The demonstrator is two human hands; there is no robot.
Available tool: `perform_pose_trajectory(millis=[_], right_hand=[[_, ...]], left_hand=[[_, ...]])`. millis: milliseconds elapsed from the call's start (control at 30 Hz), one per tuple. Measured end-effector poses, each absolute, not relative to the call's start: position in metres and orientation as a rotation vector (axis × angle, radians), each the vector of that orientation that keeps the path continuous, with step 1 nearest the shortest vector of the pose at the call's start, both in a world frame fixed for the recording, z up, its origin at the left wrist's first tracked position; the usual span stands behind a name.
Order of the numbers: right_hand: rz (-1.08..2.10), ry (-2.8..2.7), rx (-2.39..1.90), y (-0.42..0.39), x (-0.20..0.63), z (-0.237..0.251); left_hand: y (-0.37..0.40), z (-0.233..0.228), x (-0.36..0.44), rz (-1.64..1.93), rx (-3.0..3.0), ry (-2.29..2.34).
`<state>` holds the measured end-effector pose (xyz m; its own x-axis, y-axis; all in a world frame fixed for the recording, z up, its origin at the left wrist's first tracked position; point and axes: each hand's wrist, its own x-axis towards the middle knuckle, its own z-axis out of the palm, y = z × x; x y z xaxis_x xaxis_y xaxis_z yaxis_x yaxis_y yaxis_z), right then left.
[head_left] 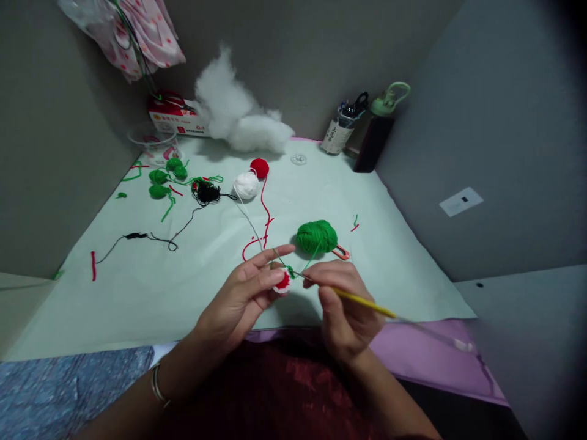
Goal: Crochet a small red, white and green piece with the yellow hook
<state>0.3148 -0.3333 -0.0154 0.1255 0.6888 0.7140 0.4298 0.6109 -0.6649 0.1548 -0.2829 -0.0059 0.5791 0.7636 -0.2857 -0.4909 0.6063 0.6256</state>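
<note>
While the left hand (245,288) pinches the disc (284,280) between thumb and curled fingers, its forefinger stretched out, the right hand (347,302) is closed round the hook (362,299). The disc, red with a white rim and some green at its edge, sits just to the near left of the green ball (316,236), apparently pinched to steady that edge for the hook's tip. The forefinger seems to tension the green strand (310,258), and the ball lies near, probably so yarn runs freely.

Counted, there are one hook, one disc and three balls: the green one, plus a white ball (246,186) and a red ball (260,167), both beyond it to the left. Further left of the green ball lie one black tangle (208,192) and four green pieces (158,176), perhaps set aside to leave the hands room. One orange pin (341,252) shows at the green ball's near right.
</note>
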Motion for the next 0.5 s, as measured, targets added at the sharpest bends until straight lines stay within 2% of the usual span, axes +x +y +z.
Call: perform_pose_trajectory(millis=[100, 200, 300, 433, 500], right_hand=[[0.536, -1.268, -0.902, -0.327, 0.311, -0.01], [0.65, -1.251, -0.899, -0.322, 0.307, -0.008], [0.511, -1.369, -0.981, -0.323, 0.306, -0.012], [0.139, -1.661, -1.066, -0.33, 0.307, -0.019], [0.121, -1.619, -1.081, -0.332, 0.31, -0.02]], left_hand=[[-0.282, -0.005, 0.154, 0.882, 0.587, 0.603], [-0.284, -0.006, 0.157, 0.901, 0.693, 0.605], [-0.287, -0.009, 0.16, 0.944, 0.749, 0.623], [-0.288, -0.011, 0.163, 0.942, 0.634, 0.601], [-0.285, -0.011, 0.162, 0.859, 0.526, 0.577]])
